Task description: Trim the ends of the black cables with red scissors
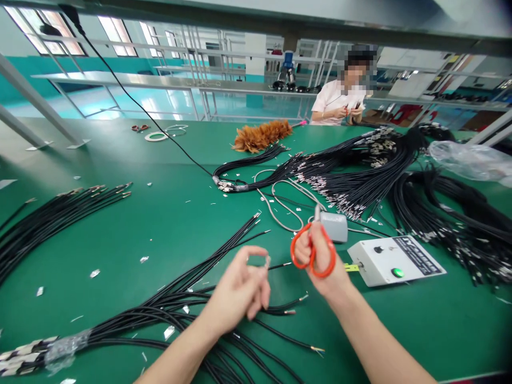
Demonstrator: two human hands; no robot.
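My left hand is closed with the index finger curled over toward the thumb. A black cable juts out to the right from its fingertips, with a pale stripped end. A small shiny bit shows at the index fingertip, too small to name. In my right hand are scissors with red handles, their metal blades pointing up and away. Below and around my left hand spreads a bundle of black cables, wrapped in clear plastic at the lower left. Several of its ends show bare wires.
A white box with a green lit button sits right of the scissors, a grey pedal behind them. Black cable piles cover the right side. Another bundle lies left. A brown feather duster lies farther back; a co-worker sits beyond.
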